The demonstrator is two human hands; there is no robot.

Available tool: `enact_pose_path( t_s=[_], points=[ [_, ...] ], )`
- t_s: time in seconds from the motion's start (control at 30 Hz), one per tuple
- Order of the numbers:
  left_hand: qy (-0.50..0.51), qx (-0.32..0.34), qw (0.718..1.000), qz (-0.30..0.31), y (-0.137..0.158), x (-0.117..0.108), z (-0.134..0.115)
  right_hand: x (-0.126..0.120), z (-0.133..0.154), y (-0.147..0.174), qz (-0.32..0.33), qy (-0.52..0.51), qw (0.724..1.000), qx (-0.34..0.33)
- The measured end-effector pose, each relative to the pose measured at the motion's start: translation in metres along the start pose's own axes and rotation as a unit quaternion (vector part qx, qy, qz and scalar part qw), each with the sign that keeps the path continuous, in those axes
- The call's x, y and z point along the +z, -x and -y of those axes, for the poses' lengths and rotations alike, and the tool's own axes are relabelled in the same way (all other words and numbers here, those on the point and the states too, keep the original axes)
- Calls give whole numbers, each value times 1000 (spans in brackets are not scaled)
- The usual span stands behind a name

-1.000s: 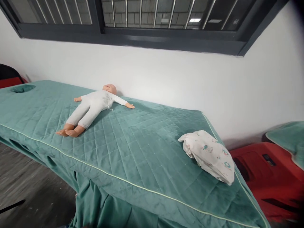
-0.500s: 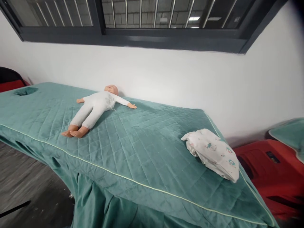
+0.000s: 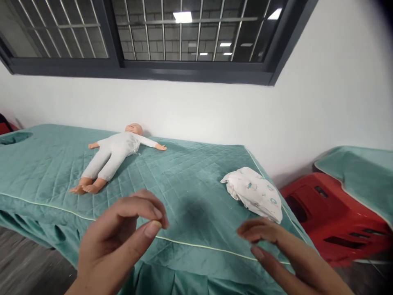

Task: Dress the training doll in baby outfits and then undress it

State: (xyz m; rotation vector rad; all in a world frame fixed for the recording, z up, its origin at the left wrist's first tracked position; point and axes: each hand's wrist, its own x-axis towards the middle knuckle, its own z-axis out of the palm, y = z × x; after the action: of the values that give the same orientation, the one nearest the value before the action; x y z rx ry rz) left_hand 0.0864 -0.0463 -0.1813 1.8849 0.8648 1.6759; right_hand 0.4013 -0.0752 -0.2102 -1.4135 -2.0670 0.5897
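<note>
My left hand (image 3: 123, 237) is raised over the front edge of the bed, thumb tip brought against the fingertips in a pinch, and nothing shows in it. To the right, my right hand (image 3: 282, 254) hovers with thumb and fingers apart, holding nothing. Just beyond it lies a crumpled white cloth with a small print (image 3: 253, 190), which it does not visibly touch. A baby doll (image 3: 115, 149) in a white suit lies on its back farther left, arms spread and feet toward me.
A quilted green cover (image 3: 184, 176) drapes the bed, which has a face hole (image 3: 15, 138) at far left. Red plastic stools (image 3: 319, 209) stand at the right, under another green cloth (image 3: 362, 168). Behind are a white wall (image 3: 196, 110) and a barred window (image 3: 184, 37).
Both my hands have come into view from below. The camera view has tilted up and shifted slightly right. The doll and the printed cloth lie as before.
</note>
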Motion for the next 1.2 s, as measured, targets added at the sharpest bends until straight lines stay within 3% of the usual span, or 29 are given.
enact_pose_path(
  t_s=[0.1, 0.2, 0.37, 0.47, 0.53, 0.7, 0.83, 0.9, 1.0, 1.1, 1.13, 1.2],
  points=[
    [32, -8, 999, -8, -20, 22, 13, -13, -4, -29, -84, 106, 988, -73],
    [18, -123, 990, 60, -27, 48, 68, -9, -36, -53, -144, 229, 959, -85],
    [34, -270, 962, 33, -15, 72, 172, -1, -131, -69, -168, 363, 913, 83],
    [23, -303, 953, -3, -5, 75, 199, 1, -169, -68, -164, 321, 924, 129],
    [-12, -303, 953, 13, -2, 76, 204, 1, -177, -69, -162, 271, 939, 135],
    [-109, -274, 952, 88, -4, 79, 200, 2, -146, -90, -187, 131, 951, 207],
    [-61, -265, 958, 93, -2, 79, 195, 15, -93, -121, -174, -86, 965, 178],
    [-1, -255, 963, 92, 1, 77, 193, 28, -64, -137, -137, -248, 941, 184],
    [79, -241, 964, 76, 3, 74, 193, 50, -32, -160, -13, -457, 873, 167],
    [121, -229, 965, 40, 5, 72, 199, 74, -22, -177, 63, -555, 817, 143],
    [133, -229, 964, 22, 5, 72, 202, 82, -23, -181, 62, -559, 815, 142],
    [157, -238, 958, -19, 5, 72, 206, 97, -30, -184, 27, -520, 844, 133]
  ],
)
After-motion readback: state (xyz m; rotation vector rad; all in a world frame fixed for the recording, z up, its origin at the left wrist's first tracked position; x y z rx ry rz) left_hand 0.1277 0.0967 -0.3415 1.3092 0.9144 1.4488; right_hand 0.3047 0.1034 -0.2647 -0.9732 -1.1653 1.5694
